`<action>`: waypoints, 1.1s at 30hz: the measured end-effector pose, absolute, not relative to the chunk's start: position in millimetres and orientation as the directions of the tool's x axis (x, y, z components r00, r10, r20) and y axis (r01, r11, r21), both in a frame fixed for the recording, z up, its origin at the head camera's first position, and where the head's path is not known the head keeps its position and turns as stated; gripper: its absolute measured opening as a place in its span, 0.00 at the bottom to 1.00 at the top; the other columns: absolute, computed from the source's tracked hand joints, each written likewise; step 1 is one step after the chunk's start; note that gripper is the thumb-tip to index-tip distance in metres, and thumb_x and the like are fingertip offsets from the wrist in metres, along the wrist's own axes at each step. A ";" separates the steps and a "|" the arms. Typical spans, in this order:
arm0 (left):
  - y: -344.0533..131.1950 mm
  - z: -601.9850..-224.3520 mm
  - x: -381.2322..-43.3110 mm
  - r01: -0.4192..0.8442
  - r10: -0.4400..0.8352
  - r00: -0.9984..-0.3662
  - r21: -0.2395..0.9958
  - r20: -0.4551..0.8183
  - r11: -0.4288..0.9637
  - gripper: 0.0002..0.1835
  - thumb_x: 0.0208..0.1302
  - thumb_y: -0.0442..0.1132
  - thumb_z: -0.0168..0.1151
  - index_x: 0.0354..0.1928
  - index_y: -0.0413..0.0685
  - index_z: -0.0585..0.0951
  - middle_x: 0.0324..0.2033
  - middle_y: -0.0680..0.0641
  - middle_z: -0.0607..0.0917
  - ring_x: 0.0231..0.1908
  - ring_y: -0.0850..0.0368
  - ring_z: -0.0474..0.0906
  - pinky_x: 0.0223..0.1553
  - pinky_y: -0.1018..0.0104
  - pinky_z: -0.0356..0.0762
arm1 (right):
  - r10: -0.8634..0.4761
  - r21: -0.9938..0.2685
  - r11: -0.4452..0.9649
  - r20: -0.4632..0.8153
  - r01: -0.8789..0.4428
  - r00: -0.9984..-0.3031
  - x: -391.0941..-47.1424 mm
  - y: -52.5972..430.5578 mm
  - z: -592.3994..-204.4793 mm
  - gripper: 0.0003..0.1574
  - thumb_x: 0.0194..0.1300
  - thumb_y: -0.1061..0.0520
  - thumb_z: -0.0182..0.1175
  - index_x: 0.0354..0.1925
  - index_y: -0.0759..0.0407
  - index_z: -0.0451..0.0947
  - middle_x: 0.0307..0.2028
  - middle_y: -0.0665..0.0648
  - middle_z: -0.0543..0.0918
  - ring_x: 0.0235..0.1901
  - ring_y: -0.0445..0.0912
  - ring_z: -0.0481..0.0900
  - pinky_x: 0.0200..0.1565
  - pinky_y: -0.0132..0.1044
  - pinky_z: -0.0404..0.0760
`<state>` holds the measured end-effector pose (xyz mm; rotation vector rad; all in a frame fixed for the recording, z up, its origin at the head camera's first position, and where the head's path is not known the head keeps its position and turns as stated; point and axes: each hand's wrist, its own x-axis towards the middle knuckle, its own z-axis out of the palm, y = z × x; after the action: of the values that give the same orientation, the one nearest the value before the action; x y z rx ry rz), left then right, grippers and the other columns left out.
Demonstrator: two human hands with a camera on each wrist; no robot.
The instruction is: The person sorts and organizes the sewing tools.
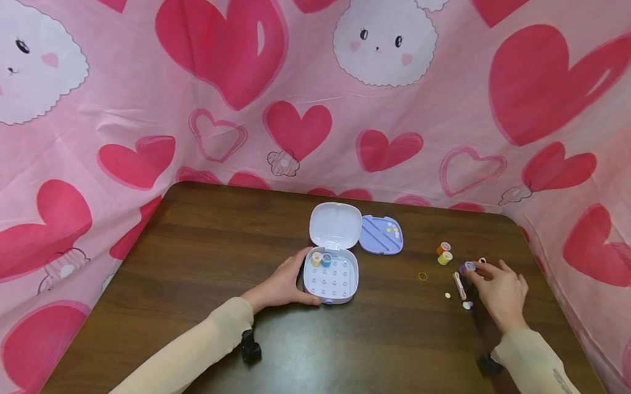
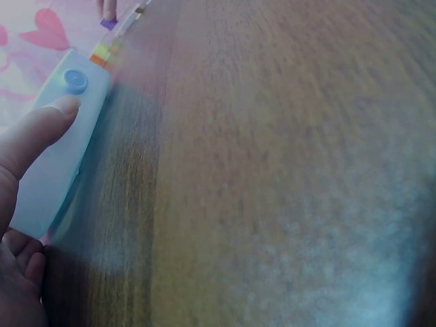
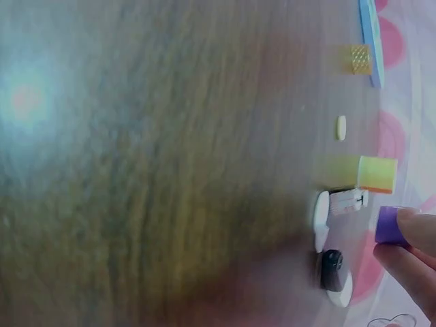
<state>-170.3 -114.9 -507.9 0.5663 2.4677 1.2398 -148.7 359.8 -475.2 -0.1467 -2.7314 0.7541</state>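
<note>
A white sewing box lies with its lid raised on the brown table. Its base has rows of small pegs, and a pale orange spool and a blue spool sit in the back left corner. My left hand grips the box by its left side, thumb along the front near the round latch. At the right, my right hand pinches a purple thread spool between thumb and fingers. Close by stand a yellow spool and an orange spool.
A lavender tray with several small buttons lies beside the lid. Near my right hand are a slim pale tool, loose buttons and a gold thimble-like piece. A pink heart-patterned cloth hangs behind the table.
</note>
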 end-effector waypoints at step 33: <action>-114.7 -511.2 -171.3 0.200 0.472 -0.876 0.809 -0.106 0.553 0.67 0.48 0.56 0.85 0.83 0.53 0.51 0.77 0.47 0.63 0.73 0.46 0.59 0.75 0.41 0.57 | -0.013 -0.476 0.865 0.300 -0.161 -0.954 -139.7 309.1 -451.3 0.18 0.64 0.55 0.73 0.47 0.67 0.88 0.31 0.68 0.89 0.67 0.76 0.66 0.67 0.78 0.45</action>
<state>-171.3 -114.7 -511.2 0.5541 2.4806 1.2346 -139.7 309.1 -451.3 0.1310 -2.7506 0.7381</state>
